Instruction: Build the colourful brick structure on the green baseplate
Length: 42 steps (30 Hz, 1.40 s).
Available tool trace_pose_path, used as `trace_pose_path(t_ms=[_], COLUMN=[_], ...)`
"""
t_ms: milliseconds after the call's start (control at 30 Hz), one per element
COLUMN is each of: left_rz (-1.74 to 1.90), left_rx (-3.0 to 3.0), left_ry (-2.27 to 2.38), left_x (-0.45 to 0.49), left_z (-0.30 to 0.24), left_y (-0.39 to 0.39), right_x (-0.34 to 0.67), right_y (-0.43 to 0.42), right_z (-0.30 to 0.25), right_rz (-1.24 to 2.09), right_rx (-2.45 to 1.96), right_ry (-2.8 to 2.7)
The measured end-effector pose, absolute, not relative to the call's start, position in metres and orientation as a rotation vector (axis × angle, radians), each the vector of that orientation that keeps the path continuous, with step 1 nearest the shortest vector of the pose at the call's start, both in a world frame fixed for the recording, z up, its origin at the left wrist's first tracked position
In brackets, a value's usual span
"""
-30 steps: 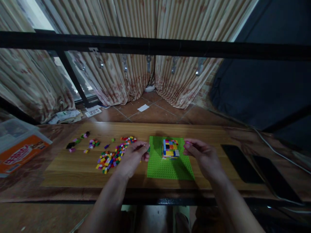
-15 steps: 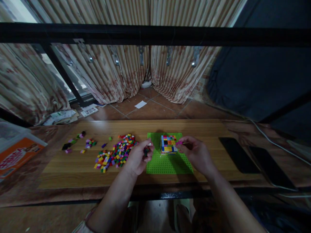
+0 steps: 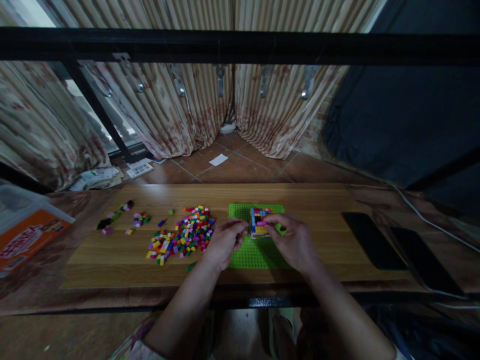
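A small cube of many-coloured bricks (image 3: 258, 216) stands on a green baseplate (image 3: 250, 257) in the middle of the wooden table (image 3: 322, 210). My right hand (image 3: 294, 242) reaches over the plate, its fingertips pinched together on the cube's top front edge; what they pinch is hidden. My left hand (image 3: 224, 241) is curled at the plate's left edge, thumb and fingers closed just beside the cube, and I cannot see what is inside. A pile of loose coloured bricks (image 3: 185, 232) lies left of that hand. One green brick (image 3: 191, 266) lies by my left wrist.
Scattered small bricks (image 3: 123, 217) lie further left. An orange-labelled box (image 3: 28, 237) sits at the far left edge. Two dark phones (image 3: 369, 239) (image 3: 423, 270) lie on the right. A black bar (image 3: 240, 46) crosses overhead; curtains hang behind the table.
Both hands have closed in on the cube: the right moved left from beside it onto its top, the left moved right to the plate's edge. The view tilted slightly.
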<state>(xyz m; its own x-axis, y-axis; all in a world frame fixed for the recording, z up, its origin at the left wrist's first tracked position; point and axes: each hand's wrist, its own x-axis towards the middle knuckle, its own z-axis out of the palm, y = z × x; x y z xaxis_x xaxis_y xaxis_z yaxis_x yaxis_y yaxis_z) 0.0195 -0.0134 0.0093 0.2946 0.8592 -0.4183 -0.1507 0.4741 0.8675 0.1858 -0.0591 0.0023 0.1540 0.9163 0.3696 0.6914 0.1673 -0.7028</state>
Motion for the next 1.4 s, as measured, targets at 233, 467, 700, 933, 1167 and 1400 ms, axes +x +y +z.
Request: trace_pose_path(t_ms=[233, 467, 700, 933, 1167, 1400], left_rz=[0.789, 0.814, 0.809, 0.813, 0.851, 0.863], left_rx=[0.875, 0.937, 0.922, 0.945, 1.176, 1.250], left_ry=[1.062, 1.022, 1.033, 1.010, 1.150, 1.280], left_x=[0.025, 0.028, 0.031, 0.031, 0.037, 0.044], left_z=[0.006, 0.001, 0.003, 0.002, -0.007, -0.017], left_y=[-0.014, -0.013, -0.014, -0.013, -0.007, 0.000], right_x=[0.182, 0.185, 0.185, 0.185, 0.182, 0.185], right_y=[-0.058, -0.056, -0.055, -0.054, -0.053, -0.054], right_z=[-0.004, -0.009, -0.008, -0.010, -0.013, -0.011], right_rz=[0.122, 0.159, 0.247, 0.270, 0.191, 0.230], right_rx=[-1.585, -1.613, -1.633, -1.628, -1.671, -1.677], right_ry=[-1.714, -1.598, -1.538, -1.522, -1.489, -1.482])
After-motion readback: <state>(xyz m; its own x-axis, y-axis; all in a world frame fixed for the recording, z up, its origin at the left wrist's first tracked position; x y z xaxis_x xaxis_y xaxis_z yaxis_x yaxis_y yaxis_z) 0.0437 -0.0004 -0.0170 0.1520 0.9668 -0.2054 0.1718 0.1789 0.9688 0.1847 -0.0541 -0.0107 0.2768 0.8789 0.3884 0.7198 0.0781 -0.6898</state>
